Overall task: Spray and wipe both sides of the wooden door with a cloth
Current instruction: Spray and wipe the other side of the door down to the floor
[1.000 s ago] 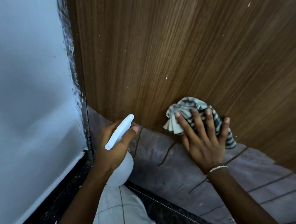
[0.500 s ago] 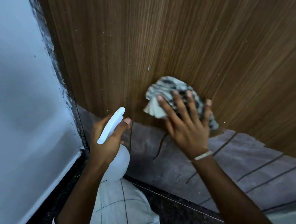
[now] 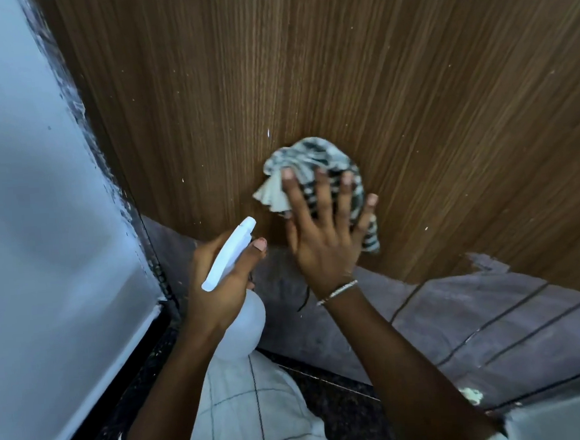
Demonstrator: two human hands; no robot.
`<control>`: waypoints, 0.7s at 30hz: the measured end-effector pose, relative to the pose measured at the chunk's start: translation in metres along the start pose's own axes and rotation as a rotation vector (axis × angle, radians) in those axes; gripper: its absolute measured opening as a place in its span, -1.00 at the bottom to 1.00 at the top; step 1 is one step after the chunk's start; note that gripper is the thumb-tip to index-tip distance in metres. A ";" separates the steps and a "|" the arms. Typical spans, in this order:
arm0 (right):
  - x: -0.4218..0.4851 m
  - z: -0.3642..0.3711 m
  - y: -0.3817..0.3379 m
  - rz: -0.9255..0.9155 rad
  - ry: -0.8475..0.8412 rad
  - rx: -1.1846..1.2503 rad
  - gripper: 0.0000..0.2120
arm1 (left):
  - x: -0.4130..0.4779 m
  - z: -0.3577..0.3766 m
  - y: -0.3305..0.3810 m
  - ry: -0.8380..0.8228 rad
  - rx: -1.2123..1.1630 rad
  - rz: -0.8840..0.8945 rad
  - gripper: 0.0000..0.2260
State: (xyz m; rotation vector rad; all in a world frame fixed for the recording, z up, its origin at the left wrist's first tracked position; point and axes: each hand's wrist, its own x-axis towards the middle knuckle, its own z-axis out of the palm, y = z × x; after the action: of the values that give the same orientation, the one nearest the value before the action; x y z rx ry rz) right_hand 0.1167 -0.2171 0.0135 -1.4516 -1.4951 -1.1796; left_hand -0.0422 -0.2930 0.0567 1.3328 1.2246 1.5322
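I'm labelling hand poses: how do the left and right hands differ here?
The left hand curls round the white spray bottle; the right hand lies flat, fingers spread. The left hand only holds; the right hand presses the striped cloth against the wooden door. Both wrists wear bracelets.

Head-worn view (wide-angle), facing down, near door (image 3: 340, 79)
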 end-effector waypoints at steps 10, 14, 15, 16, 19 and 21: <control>-0.049 -0.045 0.152 0.116 -0.002 -0.076 -0.44 | -0.008 0.024 0.004 -0.046 -0.054 -0.080 -0.86; -0.054 -0.047 0.156 0.313 0.001 -0.075 -0.38 | -0.013 0.034 0.007 -0.073 -0.088 -0.115 -0.64; -0.044 -0.044 0.136 0.448 0.039 -0.041 -0.36 | -0.015 0.036 0.006 -0.076 -0.096 -0.120 -0.73; -0.031 -0.040 0.110 0.592 0.076 0.026 -0.35 | -0.016 0.037 0.004 -0.080 -0.095 -0.116 -0.85; 0.004 -0.026 0.032 0.631 0.055 0.174 -0.33 | -0.024 0.038 0.009 -0.103 -0.115 -0.081 -0.79; 0.007 -0.016 0.015 0.417 -0.024 0.118 -0.35 | -0.029 0.036 0.014 -0.127 -0.131 -0.075 -0.87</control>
State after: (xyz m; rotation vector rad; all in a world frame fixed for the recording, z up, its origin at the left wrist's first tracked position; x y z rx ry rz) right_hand 0.1293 -0.2311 0.0265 -1.6009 -1.1777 -0.8108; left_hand -0.0008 -0.3174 0.0631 1.2640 1.0655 1.4276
